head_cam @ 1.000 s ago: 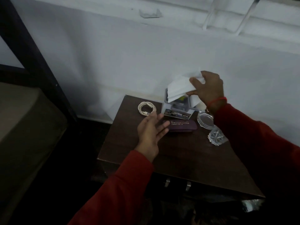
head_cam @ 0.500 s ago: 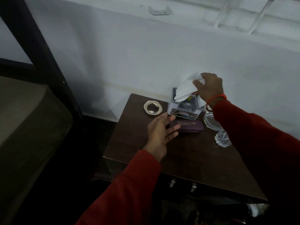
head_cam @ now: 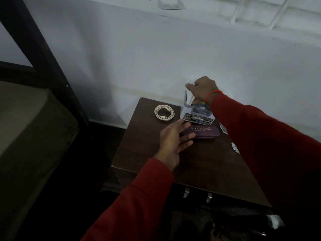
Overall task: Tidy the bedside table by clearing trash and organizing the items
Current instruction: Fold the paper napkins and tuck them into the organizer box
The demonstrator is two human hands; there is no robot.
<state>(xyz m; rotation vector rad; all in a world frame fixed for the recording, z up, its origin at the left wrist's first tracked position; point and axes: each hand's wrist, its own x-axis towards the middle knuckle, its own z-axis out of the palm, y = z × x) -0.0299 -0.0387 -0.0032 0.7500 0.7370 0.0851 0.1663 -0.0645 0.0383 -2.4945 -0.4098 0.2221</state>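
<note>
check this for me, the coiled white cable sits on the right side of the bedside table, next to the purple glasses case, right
Not quite. The head view shows the coiled white cable on the left side of the bedside table, near its back left corner. It does lie close to the purple glasses case, which the left hand hovers over or touches.

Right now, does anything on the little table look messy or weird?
Not really. The white cable is neatly coiled, and the purple glasses case lies flat before the grey holder. Only the clear glass pieces near the right edge look scattered, mostly hidden by the sleeve.
</note>
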